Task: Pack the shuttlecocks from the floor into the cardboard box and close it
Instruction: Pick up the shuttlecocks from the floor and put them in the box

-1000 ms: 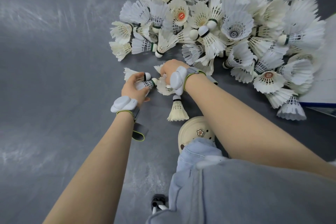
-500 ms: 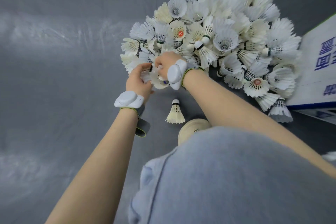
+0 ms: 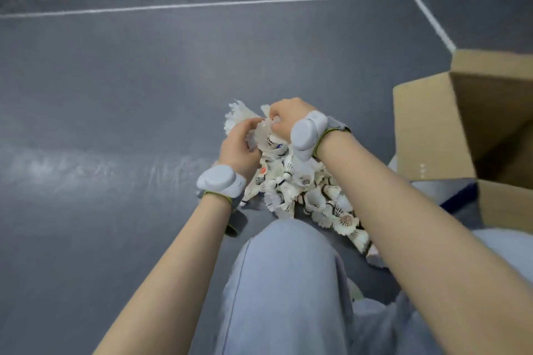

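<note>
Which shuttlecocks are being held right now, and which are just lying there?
The bunch gripped between the left hand and right hand is held up. The pile of shuttlecocks below them lies on the floor.

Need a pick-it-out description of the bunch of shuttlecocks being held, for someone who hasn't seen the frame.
Start at the open cardboard box on the right of the grey court floor, then look left to where both wrists meet. The held bunch of shuttlecocks is gripped between the left hand and right hand. Unlike the pile of shuttlecocks on the floor below it, it is in the hands.
</note>
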Tool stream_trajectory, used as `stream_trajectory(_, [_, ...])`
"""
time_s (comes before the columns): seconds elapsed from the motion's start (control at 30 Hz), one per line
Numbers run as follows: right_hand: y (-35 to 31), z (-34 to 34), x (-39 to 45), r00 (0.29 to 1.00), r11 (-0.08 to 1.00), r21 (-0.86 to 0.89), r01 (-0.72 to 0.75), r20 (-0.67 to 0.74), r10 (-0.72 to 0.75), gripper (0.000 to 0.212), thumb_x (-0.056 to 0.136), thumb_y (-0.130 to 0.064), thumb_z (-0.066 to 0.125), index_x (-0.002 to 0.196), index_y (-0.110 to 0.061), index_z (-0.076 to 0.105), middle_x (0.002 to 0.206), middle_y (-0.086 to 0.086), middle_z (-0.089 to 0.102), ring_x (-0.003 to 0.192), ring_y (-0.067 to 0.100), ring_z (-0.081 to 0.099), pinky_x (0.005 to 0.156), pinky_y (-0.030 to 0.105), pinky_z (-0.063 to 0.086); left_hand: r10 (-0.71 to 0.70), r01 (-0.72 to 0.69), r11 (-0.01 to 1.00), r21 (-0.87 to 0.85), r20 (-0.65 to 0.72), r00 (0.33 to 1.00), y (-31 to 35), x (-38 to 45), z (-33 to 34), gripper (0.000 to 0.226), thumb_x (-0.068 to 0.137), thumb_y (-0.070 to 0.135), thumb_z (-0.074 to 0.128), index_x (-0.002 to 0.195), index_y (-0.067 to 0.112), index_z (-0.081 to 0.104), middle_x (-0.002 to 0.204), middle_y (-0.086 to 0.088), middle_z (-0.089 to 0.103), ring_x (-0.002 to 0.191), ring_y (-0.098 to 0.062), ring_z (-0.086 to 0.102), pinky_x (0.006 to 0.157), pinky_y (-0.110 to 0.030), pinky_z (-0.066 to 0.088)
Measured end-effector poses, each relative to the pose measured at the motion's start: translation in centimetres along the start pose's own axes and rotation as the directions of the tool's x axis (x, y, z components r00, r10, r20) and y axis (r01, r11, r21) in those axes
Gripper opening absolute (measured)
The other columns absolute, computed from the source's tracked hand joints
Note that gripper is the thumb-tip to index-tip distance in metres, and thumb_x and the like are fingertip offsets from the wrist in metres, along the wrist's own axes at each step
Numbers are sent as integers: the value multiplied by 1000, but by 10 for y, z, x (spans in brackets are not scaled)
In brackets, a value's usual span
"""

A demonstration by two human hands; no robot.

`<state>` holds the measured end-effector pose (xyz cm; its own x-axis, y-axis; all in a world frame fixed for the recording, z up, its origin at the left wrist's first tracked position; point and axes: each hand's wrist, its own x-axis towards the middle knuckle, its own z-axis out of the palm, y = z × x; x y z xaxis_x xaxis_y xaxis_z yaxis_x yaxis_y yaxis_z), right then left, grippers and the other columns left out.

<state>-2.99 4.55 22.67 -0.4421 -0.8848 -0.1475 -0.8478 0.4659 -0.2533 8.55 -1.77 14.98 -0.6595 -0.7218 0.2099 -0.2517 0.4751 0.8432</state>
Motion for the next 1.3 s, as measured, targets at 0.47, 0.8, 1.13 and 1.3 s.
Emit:
stream_trajectory(0.47, [141,-106,-161,731,904,333,-267,-542,415,19,91,-9,41,94,-9,59,113,11,57,99,31,55,73,28,37,337,-314,932,-182,109,935,216,-22,113,46,82,-6,47,118,19,57,100,15,54,87,-8,54,82,-43,56])
stream_trajectory(0.8, [235,-90,-186,570,687,406,-603,-384,727,10,89,-14,46,89,-17,56,110,11,63,92,29,57,67,28,36,260,-187,949,-254,295,919,236,-5,239,48,82,-3,39,107,30,65,114,4,61,89,-18,60,66,-19,57])
stream_trajectory(1.13, [248,-87,-176,448,534,522,-665,-293,845,38,86,-9,49,51,-12,36,53,2,35,48,18,35,45,16,18,186,-169,983,-78,415,891,204,2,236,31,91,6,45,108,23,66,149,-4,35,103,-16,60,72,-42,58])
stream_trajectory(1.3, [223,-83,-153,575,613,471,-635,-241,782,39,85,-10,51,51,-15,34,56,4,38,49,19,36,45,17,22,156,-159,987,-15,324,933,192,10,196,29,89,6,44,106,17,65,130,-2,47,93,-22,60,57,-39,59])
